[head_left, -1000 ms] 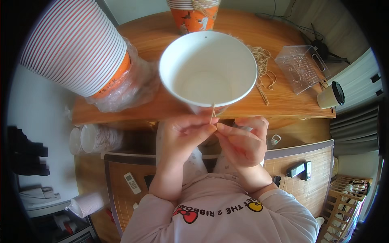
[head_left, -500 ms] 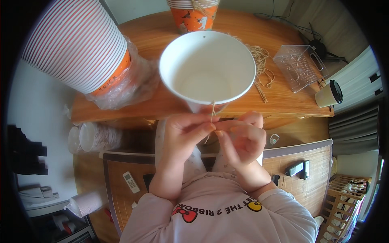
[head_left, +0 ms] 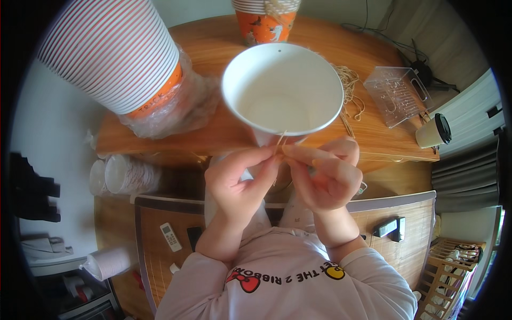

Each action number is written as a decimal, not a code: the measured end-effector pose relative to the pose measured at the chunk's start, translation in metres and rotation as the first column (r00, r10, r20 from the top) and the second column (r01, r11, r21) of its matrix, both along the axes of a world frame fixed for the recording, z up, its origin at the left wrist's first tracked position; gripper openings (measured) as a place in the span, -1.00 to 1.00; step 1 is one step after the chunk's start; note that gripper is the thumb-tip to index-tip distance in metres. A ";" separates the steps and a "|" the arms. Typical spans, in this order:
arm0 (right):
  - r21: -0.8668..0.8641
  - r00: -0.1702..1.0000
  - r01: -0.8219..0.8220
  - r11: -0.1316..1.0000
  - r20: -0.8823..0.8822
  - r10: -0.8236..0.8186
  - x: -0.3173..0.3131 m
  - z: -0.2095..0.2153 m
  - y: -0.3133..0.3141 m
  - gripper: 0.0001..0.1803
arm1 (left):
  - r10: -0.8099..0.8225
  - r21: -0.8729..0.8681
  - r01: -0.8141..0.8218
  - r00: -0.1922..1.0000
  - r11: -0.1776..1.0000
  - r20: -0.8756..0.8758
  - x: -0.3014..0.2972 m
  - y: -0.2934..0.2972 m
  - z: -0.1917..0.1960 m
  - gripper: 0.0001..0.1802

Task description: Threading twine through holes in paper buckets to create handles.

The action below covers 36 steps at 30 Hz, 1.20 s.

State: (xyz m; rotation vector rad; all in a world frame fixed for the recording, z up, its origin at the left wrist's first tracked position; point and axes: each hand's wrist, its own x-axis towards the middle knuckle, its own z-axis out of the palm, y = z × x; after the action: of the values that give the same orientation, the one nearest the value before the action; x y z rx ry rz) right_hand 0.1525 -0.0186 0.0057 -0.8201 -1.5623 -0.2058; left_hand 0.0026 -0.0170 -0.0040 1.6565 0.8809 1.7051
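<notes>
A large white-lined paper bucket (head_left: 282, 88) stands near the table's front edge, its mouth toward me. A thin beige string (head_left: 281, 140) comes off its near rim, and a small hole shows in the far rim. Just below that near rim, my left hand (head_left: 242, 176) pinches the string between thumb and forefinger. My right hand (head_left: 328, 170) meets it there, thumb and forefinger closed on the string too, the other fingers curled. The fingertips partly hide the string, so whether it is knotted cannot be made out.
A tall stack of buckets (head_left: 114, 58) in plastic wrap leans at the left of the table (head_left: 213, 26). Behind stand orange patterned buckets (head_left: 265, 26). On the right lie loose strings (head_left: 349, 90), a clear plastic box (head_left: 397, 96) and a lidded cup (head_left: 433, 132).
Both hands have moved slightly up toward the rim, fingertips still together on the string. The right hand has turned a little, and the view has shifted slightly.
</notes>
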 end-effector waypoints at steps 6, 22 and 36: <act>-0.072 0.999 -0.004 0.997 0.044 0.007 0.000 0.017 -0.004 -0.67 | 0.069 0.113 -0.059 0.994 0.992 -0.081 -0.001 -0.002 0.009 -0.80; 0.034 0.970 -0.167 0.985 -0.172 0.170 -0.001 0.010 0.000 -0.71 | 0.007 -0.019 -0.006 1.000 1.000 0.024 0.003 0.001 0.017 -0.87; -0.040 0.970 -0.242 0.970 -0.040 0.240 0.001 0.009 0.009 -0.59 | 0.034 0.076 -0.032 0.999 0.997 -0.021 0.002 -0.002 0.013 -0.90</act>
State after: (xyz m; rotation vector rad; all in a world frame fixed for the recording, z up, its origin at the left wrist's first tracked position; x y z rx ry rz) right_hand 0.1537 -0.0098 0.0143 -0.6571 -1.6228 0.0198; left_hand 0.0048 -0.0185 0.0087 1.7223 0.8681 1.7657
